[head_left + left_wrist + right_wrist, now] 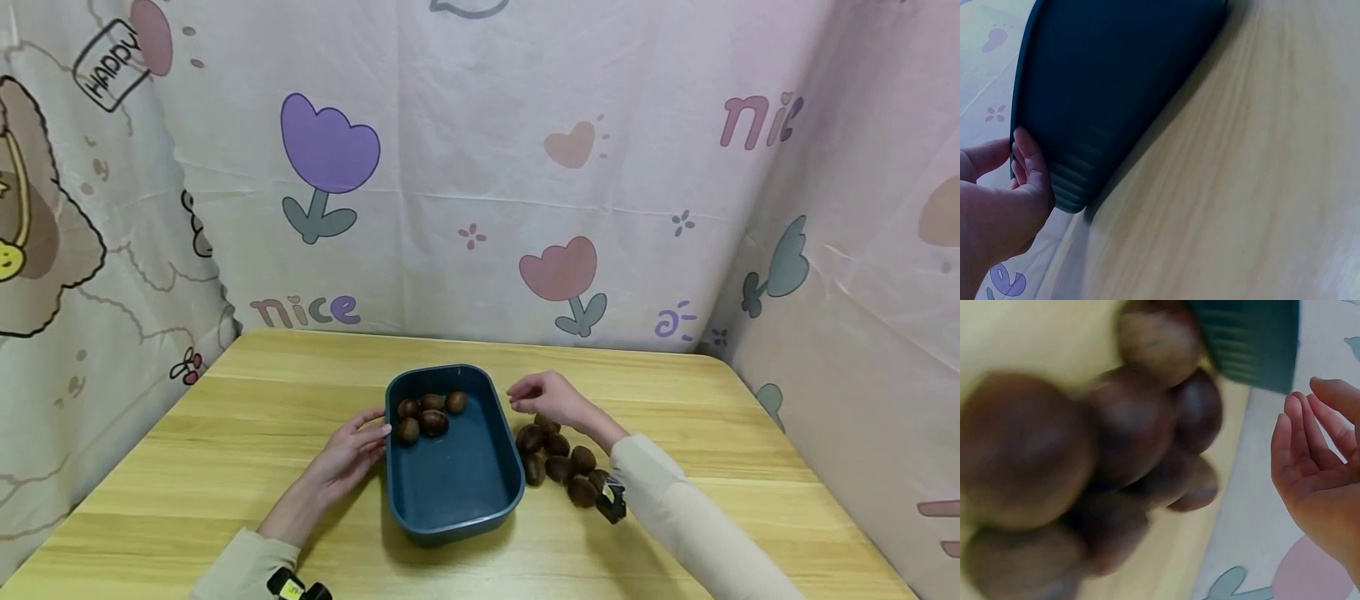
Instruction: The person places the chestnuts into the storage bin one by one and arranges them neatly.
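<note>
A dark blue-green rectangular bin [457, 492] stands on the wooden table, with several brown chestnuts [433, 422] grouped toward its far left inside. My left hand [352, 454] holds the bin's left side, the thumb at the rim and fingers along the outer wall; the left wrist view shows this hand [1007, 206] at the bin's edge. Just past the right rim, my right hand [551, 396] hovers with loosely bent fingers and nothing in them. Below its wrist lies a pile of several chestnuts [558, 468], which looms large beside the hand [1316, 450] in the right wrist view.
The light wooden table [270, 392] reaches back to a printed curtain [450, 250] with flowers and lettering. The same kind of curtain hangs along both sides. A small black device [611, 500] is strapped on the right wrist, another [296, 586] on the left.
</note>
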`<state>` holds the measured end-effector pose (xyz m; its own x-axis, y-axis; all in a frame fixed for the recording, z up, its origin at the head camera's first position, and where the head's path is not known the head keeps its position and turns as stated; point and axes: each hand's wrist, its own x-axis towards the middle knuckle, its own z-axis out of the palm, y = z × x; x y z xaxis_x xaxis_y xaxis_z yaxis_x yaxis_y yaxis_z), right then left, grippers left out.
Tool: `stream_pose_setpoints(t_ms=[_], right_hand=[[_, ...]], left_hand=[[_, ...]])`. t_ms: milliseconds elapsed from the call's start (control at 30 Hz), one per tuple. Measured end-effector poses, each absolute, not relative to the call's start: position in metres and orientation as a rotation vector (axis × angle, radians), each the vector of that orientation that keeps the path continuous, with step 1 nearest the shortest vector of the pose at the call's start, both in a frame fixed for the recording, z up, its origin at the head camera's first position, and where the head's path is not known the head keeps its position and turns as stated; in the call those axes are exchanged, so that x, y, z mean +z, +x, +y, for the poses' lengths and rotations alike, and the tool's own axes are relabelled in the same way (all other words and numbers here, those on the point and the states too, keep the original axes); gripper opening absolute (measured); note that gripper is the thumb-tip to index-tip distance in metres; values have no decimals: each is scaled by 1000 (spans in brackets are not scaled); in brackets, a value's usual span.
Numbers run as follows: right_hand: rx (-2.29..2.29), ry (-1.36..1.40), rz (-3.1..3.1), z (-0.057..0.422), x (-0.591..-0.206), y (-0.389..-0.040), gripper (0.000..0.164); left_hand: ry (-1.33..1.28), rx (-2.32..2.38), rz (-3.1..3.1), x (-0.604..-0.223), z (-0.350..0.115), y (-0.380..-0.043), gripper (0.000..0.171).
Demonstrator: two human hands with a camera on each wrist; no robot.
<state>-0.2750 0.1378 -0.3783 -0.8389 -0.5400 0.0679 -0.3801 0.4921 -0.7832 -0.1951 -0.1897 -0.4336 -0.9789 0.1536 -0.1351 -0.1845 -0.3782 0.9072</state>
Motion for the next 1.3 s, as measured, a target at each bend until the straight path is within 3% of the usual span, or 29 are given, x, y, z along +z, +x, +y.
stream_pose_setpoints(t_ms=[600,1300], right_hand=[[-1284,-638,2588,196,-417,-249,20],[-1194,-649,2537,207,-422,-248,42]], left_hand=[[-41,2456,1603,-433,-190,-195,28],[-44,2461,1605,-434,-189,-195,31]])
